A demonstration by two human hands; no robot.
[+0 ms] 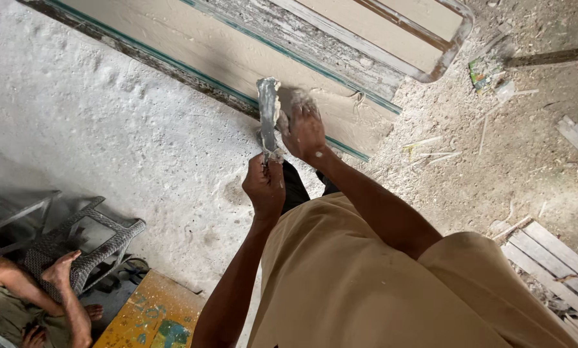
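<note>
1 putty-caked scraper (267, 113) is gripped by its handle in the closed left hand (264, 187), blade rising above the fingers, while the right hand (303, 131) is pressed fingers-curled against the wooden door panel (231, 58).

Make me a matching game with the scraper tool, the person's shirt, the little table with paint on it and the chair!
Things:
1. putty knife
2. shirt
3. small table
4. woven chair

Descriptions:
A. yellow with blue-green paint blotches
B. tan, in the lower middle
C. grey, at the left, with another person's arm resting on it
D. caked in white filler, held in the left hand

Pairs: 1-D, 2-B, 3-A, 4-C
</note>
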